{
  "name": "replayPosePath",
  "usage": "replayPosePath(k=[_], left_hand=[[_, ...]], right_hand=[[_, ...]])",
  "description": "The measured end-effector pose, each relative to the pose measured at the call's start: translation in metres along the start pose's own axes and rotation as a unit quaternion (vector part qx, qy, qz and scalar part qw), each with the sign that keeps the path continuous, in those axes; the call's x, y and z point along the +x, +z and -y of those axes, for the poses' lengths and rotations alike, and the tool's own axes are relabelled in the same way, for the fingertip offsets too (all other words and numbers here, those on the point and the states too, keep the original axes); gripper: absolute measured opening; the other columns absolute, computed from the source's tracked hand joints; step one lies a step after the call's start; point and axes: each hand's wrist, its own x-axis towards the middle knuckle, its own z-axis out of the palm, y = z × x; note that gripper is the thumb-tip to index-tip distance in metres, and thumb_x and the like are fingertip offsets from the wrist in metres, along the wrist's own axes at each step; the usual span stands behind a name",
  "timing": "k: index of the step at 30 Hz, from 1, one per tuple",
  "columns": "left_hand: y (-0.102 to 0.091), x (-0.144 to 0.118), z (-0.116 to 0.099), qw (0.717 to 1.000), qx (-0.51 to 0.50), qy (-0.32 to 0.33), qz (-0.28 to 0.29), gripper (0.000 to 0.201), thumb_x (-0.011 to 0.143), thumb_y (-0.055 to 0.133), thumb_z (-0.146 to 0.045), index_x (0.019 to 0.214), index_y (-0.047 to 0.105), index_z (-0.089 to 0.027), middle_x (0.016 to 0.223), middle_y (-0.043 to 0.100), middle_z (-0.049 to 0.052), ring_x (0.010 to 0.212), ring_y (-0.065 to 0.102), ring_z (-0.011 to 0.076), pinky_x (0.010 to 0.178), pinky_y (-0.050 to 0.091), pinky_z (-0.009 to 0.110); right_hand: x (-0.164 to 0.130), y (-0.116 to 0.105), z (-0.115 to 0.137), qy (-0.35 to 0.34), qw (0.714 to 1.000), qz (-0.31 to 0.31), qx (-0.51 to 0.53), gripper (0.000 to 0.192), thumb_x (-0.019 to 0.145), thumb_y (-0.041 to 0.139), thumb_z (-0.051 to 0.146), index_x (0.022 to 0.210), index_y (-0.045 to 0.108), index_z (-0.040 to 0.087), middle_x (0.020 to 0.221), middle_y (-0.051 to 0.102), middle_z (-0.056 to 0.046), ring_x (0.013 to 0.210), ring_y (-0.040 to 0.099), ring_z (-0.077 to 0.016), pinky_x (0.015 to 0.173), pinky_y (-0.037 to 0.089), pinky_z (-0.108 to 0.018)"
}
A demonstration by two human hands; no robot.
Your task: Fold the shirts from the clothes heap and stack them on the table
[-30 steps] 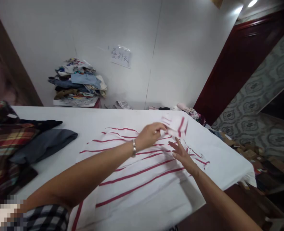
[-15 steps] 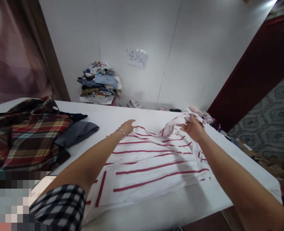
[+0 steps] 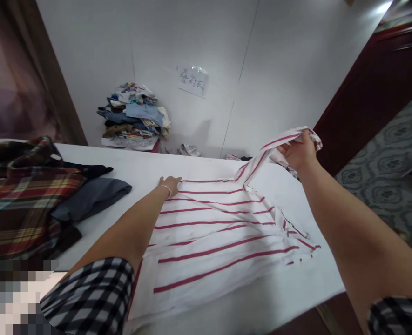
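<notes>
A white shirt with red stripes (image 3: 209, 232) lies spread across the white table in front of me. My right hand (image 3: 302, 151) is closed on the end of its sleeve (image 3: 265, 156), which it holds up off the table at the far right. The raised sleeve slants down to the shirt's far edge. At the far left corner of the shirt, my left hand (image 3: 170, 184) is low against the table with its fingers bent on the cloth; the fingertips are partly hidden. Wrinkles cross the shirt's middle, and its right end is bunched.
A plaid shirt (image 3: 27, 200) and a dark grey garment (image 3: 94, 197) lie heaped on the left of the table (image 3: 139, 165). Behind it stands a tall pile of folded clothes (image 3: 136, 116). A paper sign (image 3: 192, 81) hangs on the wall. More clothes lie beyond the back edge.
My right hand has lifted the sleeve up and to the right, drawing it out straighter. My left hand stays at the shirt's far left corner. The far stripes lie straighter.
</notes>
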Motion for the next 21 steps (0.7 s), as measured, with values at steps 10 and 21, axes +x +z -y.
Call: replayPosePath(k=[10, 21], left_hand=[[-0.050, -0.024, 0.006, 0.995, 0.077, -0.018, -0.065, 0.027, 0.073, 0.053, -0.023, 0.095, 0.069, -0.017, 0.108, 0.066, 0.016, 0.108, 0.055, 0.0319, 0.100, 0.025, 0.052], [-0.070, -0.144, -0.015, 0.980, 0.111, 0.107, -0.125, 0.027, 0.086, 0.039, -0.023, 0.101, 0.059, -0.018, 0.108, 0.062, 0.009, 0.083, 0.060, 0.0211, 0.076, 0.040, 0.035]], right_hand=[[-0.008, -0.004, 0.013, -0.005, 0.999, -0.041, 0.026, 0.037, 0.093, 0.032, 0.052, 0.081, 0.052, 0.024, 0.081, 0.057, -0.001, 0.086, 0.063, -0.0180, 0.085, 0.050, -0.044], [-0.116, -0.087, 0.050, -0.093, 0.994, -0.016, -0.056, 0.042, 0.089, 0.036, 0.054, 0.087, 0.068, 0.026, 0.110, 0.065, -0.011, 0.113, 0.058, -0.0261, 0.094, 0.045, -0.047]])
